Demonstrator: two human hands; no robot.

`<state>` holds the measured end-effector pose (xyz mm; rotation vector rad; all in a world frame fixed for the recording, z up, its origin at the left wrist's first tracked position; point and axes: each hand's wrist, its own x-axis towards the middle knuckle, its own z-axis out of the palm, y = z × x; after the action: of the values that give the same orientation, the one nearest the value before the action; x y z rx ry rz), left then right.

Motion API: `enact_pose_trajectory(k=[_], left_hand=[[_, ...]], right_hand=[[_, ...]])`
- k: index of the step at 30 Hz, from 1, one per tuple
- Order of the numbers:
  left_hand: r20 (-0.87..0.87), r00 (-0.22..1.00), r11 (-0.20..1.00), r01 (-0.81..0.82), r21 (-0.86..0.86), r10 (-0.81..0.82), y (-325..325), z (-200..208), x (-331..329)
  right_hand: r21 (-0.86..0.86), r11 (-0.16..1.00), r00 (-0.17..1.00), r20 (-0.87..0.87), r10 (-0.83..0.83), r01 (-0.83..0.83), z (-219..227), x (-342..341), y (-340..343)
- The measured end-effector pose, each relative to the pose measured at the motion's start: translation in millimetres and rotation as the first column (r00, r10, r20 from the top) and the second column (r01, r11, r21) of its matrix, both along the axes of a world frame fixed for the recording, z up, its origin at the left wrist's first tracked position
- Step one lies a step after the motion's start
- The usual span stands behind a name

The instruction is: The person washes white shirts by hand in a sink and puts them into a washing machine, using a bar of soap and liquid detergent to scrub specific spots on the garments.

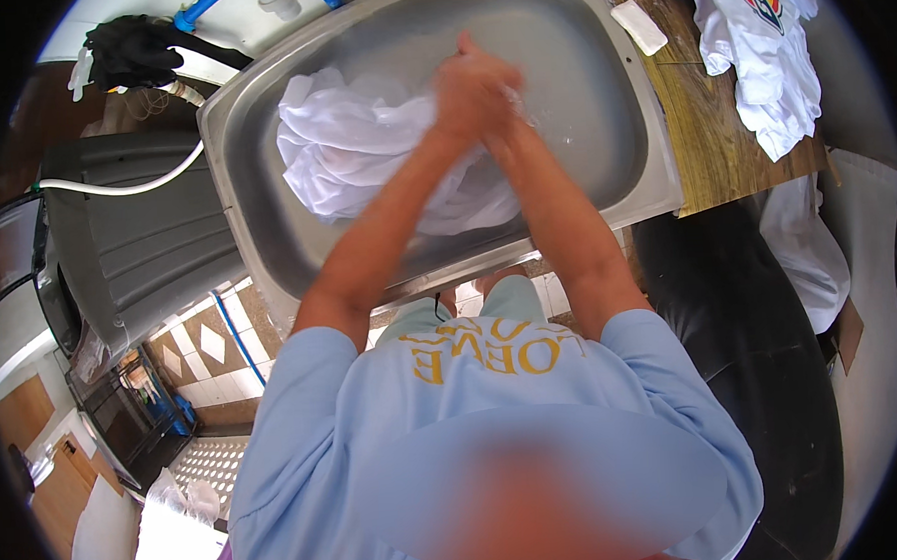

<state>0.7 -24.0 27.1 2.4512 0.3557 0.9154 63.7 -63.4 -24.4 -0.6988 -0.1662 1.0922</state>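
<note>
A wet white cloth [347, 134] lies bunched in the metal sink [600, 83], spread from its left side to its front middle. Over the cloth's right part, my left hand [457, 91] and my right hand [501, 89] are pressed together, one against the other. Motion smears both, and their fingers overlap. One thumb points up toward the far wall of the sink. A bit of white shows at the edge of my right hand, too blurred to tell as cloth or suds. Both forearms reach in over the sink's front rim.
At the right, a wooden counter [697, 119] bears a white bar-shaped block [640, 27] and a white printed shirt [754, 56]. A black padded seat [745, 317] stands below. At the left are a grey plastic lid [141, 228], a white hose [129, 187] and a black cloth [130, 56].
</note>
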Motion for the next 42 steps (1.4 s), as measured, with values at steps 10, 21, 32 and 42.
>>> enact_pose_trajectory(k=[10,21,32,42], left_hand=[[0.072,0.993,0.992,0.085,0.095,-0.092,31,-11,32],[-0.034,0.998,0.946,-0.030,0.322,0.043,31,-10,37],[0.125,0.989,0.960,-0.037,-0.277,0.074,47,-4,13],[0.036,0.999,0.238,0.041,-0.970,-0.026,92,32,-18]], right_hand=[[0.475,0.876,0.994,-0.014,0.104,-0.085,-12,19,11],[0.593,0.798,0.904,-0.276,0.327,-0.108,-16,20,20],[-0.061,0.988,0.899,-0.409,-0.157,0.145,44,-13,14],[-0.210,0.971,0.873,-0.446,-0.196,0.111,51,11,17]])
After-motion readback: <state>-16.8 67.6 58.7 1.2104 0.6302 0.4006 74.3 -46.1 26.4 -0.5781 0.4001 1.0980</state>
